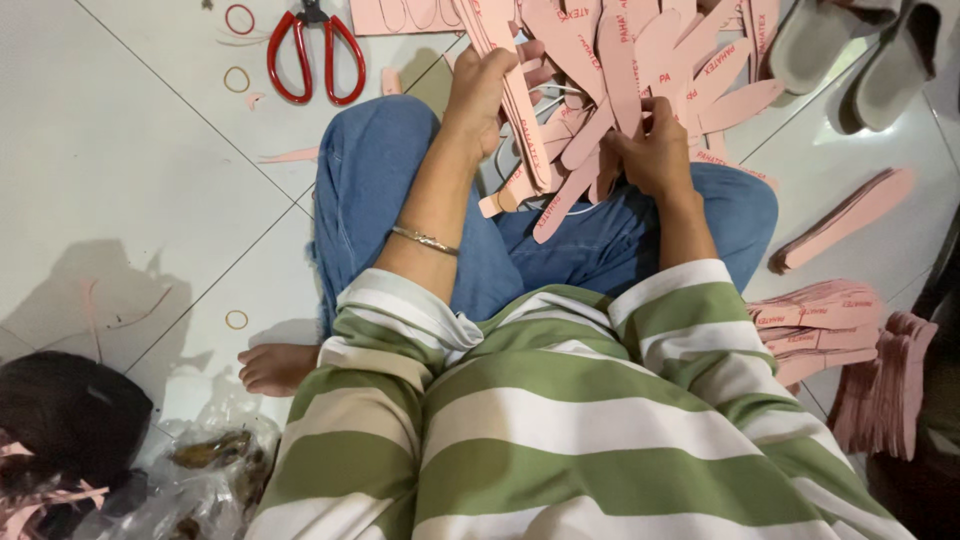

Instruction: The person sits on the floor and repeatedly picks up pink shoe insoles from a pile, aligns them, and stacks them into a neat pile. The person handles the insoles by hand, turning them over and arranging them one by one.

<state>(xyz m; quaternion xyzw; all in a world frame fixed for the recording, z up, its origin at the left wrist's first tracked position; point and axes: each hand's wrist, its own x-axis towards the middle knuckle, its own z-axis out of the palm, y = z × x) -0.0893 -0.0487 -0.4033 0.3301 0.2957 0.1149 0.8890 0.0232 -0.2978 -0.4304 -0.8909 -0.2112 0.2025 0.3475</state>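
white floor tiles (120, 150) lie under a seated person. left hand (485, 90) has its grip clamped on a bundle of pink insole cutouts (520, 110) above the lap; right hand (655, 150) pinches one pink cutout (640, 60) from the loose pile (720, 90). red scissors (315, 55) lie nearby.

Glossy white tiled floor (120, 150) with thin dark grout lines spreads left of the hands, catching soft overhead light and blurred shadows; it continues pale to their right.
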